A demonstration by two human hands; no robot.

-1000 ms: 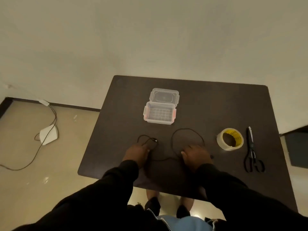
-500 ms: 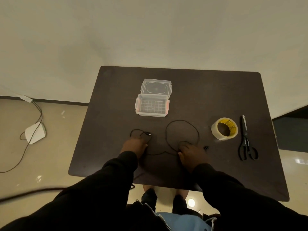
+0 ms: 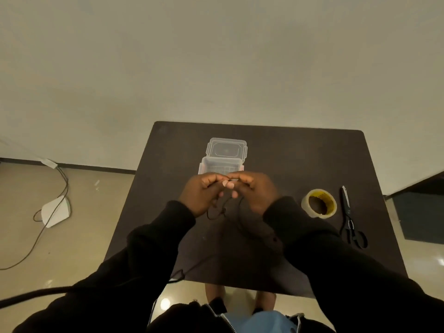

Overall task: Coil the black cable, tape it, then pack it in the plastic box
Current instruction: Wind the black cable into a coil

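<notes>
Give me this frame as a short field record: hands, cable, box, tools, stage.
left hand: raised over the table, fingers pinched on the cable
right hand: raised, fingertips meeting the left, also on the cable
black cable: hangs in loose loops below the hands, not coiled
plastic box: open, lid flipped back, appears empty
tape roll: on the table, right of the hands, untouched
scissors: right of the tape
table: dark
stage: coiling just starting

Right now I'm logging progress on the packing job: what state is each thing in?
black cable: pinched by both hands, hanging loose, not coiled
left hand: gripping cable
right hand: gripping cable
plastic box: open, lid back
tape roll: lying flat, untouched
scissors: closed, on table
</notes>
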